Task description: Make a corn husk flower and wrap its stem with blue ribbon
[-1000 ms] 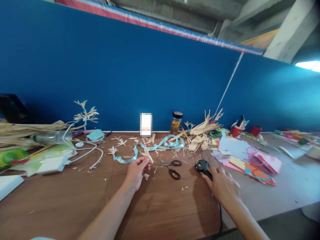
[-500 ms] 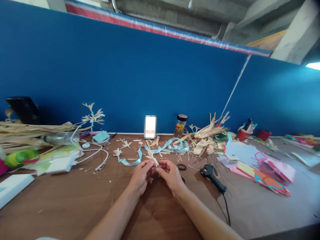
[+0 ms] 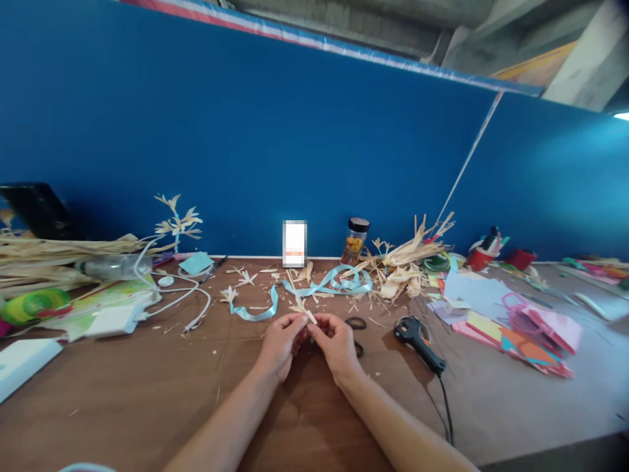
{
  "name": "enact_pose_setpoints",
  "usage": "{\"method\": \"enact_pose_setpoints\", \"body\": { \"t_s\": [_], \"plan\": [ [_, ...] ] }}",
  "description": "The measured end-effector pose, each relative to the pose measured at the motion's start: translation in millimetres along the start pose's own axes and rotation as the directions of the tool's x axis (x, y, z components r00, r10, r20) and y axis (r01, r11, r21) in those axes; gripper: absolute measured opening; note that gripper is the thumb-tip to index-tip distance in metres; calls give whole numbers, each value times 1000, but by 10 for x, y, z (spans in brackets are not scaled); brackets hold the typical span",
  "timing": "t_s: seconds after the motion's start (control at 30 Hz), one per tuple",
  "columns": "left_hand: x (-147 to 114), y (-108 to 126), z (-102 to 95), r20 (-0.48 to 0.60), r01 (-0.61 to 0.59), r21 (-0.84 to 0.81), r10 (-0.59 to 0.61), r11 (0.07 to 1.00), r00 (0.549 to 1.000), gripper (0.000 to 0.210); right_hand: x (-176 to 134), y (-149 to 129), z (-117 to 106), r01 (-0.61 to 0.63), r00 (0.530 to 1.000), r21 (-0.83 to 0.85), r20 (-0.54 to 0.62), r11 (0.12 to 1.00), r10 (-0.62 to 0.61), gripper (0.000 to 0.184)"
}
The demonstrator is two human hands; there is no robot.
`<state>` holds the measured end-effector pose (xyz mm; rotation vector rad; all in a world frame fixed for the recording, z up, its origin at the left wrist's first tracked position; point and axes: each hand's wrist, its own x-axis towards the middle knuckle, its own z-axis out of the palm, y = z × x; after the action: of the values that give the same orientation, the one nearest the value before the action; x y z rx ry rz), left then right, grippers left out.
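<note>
Between the fingertips of my left hand (image 3: 284,342) and my right hand (image 3: 335,341) is a small pale strip of dried husk (image 3: 310,317). Both hands are closed in a pinch on it, close together above the brown table (image 3: 206,400). My fingers hide its lower part. Just beyond them a light blue ribbon (image 3: 255,317) curls across the table, with a husk flower (image 3: 228,295) by its left end. Husk scraps lie around the ribbon. To the right of my right hand are a black ring (image 3: 356,322) and a black glue gun (image 3: 420,344) with its cord.
A phone-like screen (image 3: 295,244) and a dark-lidded jar (image 3: 354,241) stand by the blue partition (image 3: 304,131). Husk bundles lie on both sides. Coloured paper (image 3: 515,341) and pink scissors (image 3: 528,321) are at right; white cables (image 3: 199,305) and a white power bank (image 3: 115,320) at left.
The husk strip now points more toward the upper left and shows less of its length between my fingers. Both hands stay nearly in place. The view has shifted slightly.
</note>
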<state>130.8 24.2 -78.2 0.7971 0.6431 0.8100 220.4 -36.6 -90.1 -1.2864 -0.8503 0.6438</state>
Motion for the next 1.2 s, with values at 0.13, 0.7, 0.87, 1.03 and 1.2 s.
{"method": "enact_pose_setpoints", "body": {
  "t_s": [0.13,0.7,0.87,1.03,1.2],
  "plan": [
    [0,-16,8,3,-15,17,15,1000,1000,17,-9,-8,-1,16,1000,-16,16,1000,-16,28],
    [14,-34,-16,-4,-19,80,20,997,1000,16,-27,-15,-26,14,998,-34,68,999,-12,29],
    [17,-24,0,-37,-30,106,34,994,999,15,-59,-59,-33,98,993,-169,83,981,-85,24],
    [11,-34,-2,-7,-49,183,51,982,999,18,-77,-79,-49,160,987,-338,42,927,-155,23],
    [0,-2,-9,24,-34,204,30,978,999,23,-84,-88,-68,207,978,-385,63,899,-198,25]
  ]
}}
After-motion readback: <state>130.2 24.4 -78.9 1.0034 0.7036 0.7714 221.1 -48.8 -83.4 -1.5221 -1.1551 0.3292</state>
